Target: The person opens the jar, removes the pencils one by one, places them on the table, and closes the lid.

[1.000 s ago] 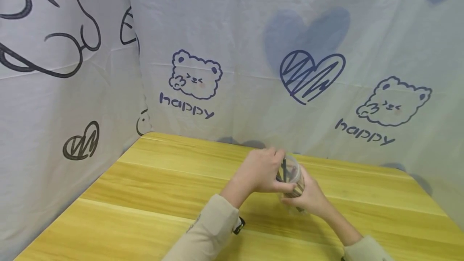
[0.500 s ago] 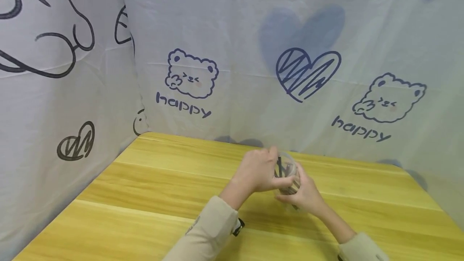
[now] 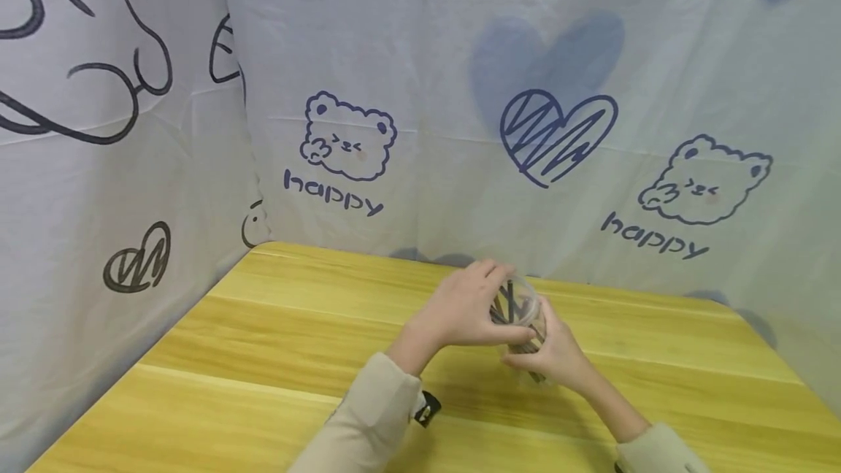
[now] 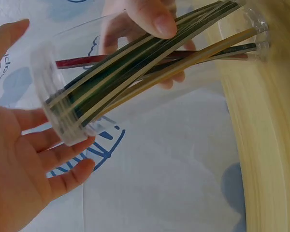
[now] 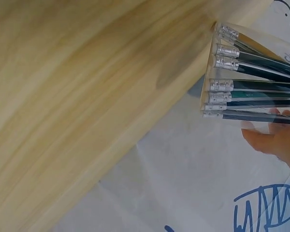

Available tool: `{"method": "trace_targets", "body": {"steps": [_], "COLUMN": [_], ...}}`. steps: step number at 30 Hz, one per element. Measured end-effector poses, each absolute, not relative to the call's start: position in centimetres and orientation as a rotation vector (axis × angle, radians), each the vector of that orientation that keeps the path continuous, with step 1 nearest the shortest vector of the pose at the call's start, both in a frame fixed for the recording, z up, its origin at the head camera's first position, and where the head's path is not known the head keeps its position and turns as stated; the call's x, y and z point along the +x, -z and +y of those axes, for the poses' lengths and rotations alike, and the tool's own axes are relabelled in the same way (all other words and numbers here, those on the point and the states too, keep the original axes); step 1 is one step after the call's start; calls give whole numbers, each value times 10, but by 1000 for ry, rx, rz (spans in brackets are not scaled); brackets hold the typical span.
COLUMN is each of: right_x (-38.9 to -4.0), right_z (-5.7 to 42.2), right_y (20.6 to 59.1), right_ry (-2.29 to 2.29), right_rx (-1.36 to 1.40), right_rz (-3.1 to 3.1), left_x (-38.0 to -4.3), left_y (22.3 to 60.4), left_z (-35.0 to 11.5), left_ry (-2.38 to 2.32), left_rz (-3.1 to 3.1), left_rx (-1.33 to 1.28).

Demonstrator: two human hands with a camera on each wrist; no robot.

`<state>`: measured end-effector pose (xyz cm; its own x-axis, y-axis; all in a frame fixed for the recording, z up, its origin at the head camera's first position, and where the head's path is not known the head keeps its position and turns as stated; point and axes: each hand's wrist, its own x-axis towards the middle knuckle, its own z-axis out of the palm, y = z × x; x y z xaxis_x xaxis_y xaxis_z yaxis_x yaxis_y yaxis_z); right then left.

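Note:
A clear plastic cup (image 3: 523, 314) holding several pencils (image 4: 150, 63) is tilted above the wooden table (image 3: 263, 356). My right hand (image 3: 555, 360) grips the cup's body from behind, its thumb (image 4: 154, 19) over the wall. My left hand (image 3: 460, 309) is at the cup's mouth, palm (image 4: 14, 164) open and fingers straight, fingertips touching the rim. In the right wrist view the pencils' metal eraser ends (image 5: 222, 87) press against the cup's base (image 5: 210, 72).
White cloth screens printed with bears, hearts and "happy" (image 3: 331, 199) close off the table at the back and left. The table's bare wood (image 5: 63, 96) stretches to the left and front of my hands.
My left hand's fingers have straightened and spread over the cup's mouth. The cup and both hands have shifted slightly left, and the pencils now lean more.

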<state>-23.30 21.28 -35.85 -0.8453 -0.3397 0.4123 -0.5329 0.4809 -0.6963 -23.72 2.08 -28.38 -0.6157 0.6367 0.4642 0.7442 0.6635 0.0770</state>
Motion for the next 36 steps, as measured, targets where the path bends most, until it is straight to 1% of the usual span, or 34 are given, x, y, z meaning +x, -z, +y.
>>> {"method": "trace_targets", "body": {"steps": [5, 11, 16, 26, 36], "right_x": [-233, -233, -233, -231, -232], "right_z": [212, 211, 210, 207, 211], "right_y": [358, 357, 356, 357, 358], "right_ry": [-1272, -1244, -1228, -1248, -1203], "right_rx": [742, 747, 695, 647, 663], "right_rz": [-2516, -2527, -2537, -2537, -2554], "left_x": [-238, -238, -238, -239, -237], "left_y": [280, 278, 278, 287, 291], "left_z": [14, 9, 10, 19, 28], "left_ry": [417, 467, 465, 552, 501], "left_rz": [-2500, -2547, -2565, -2542, -2459], "left_rx": [-1185, -1209, -1209, -952, -832]}}
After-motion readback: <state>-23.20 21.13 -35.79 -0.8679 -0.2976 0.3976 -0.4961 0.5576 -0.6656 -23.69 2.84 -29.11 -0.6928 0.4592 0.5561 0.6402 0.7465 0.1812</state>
